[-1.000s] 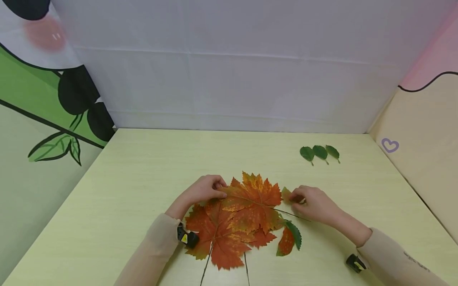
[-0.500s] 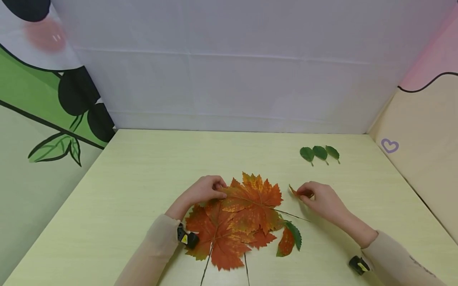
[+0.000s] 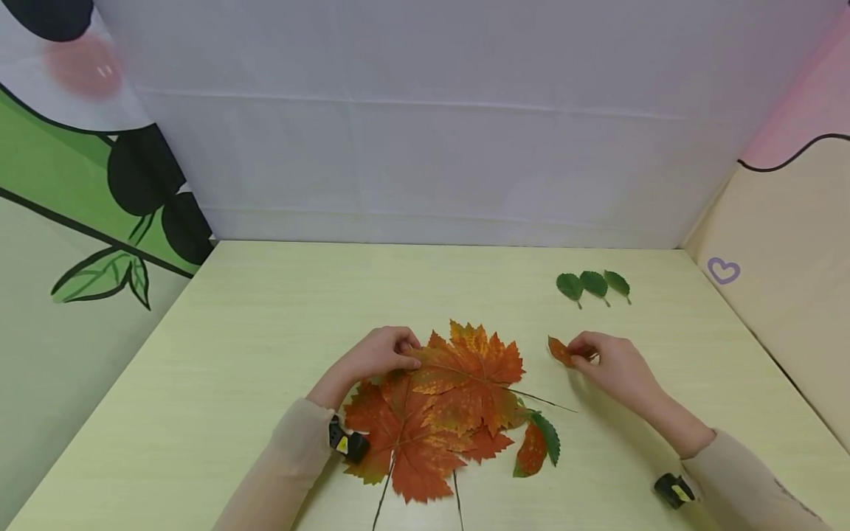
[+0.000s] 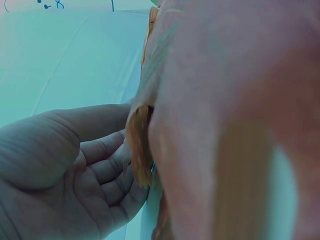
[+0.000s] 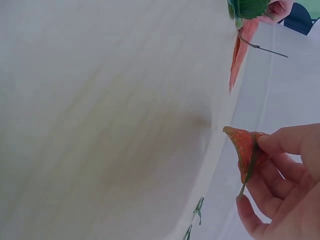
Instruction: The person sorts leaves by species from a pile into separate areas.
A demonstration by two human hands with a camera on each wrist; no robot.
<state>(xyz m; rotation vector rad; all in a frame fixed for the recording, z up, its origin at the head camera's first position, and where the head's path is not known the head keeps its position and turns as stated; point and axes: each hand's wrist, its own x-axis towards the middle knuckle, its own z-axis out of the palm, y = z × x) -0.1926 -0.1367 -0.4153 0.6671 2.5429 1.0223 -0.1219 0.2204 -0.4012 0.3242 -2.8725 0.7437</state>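
Observation:
At the left edge of the upper orange maple leaf [image 3: 468, 376], my left hand [image 3: 383, 349] pinches its rim; the left wrist view shows the leaf edge [image 4: 140, 145] between thumb and fingers. Another maple leaf [image 3: 398, 435] lies partly beneath it, its thin stem pointing toward me. My right hand [image 3: 614, 365] holds a small orange-red leaf [image 3: 561, 352] above the table, right of the pile. In the right wrist view this small leaf [image 5: 247, 150] is pinched by thumb and fingers, and its stem hangs down.
Three small green leaves [image 3: 594, 283] lie in a row at the back right of the table [image 3: 319, 284]. Below the upper leaf's stem are a red small leaf [image 3: 531, 451] and a green one [image 3: 547, 435]. A white cloth wall [image 3: 425, 169] bounds the back.
My right hand has drawn the small orange leaf away from the maple leaf pile, to the right and slightly back, turning it. The left hand stays where it was.

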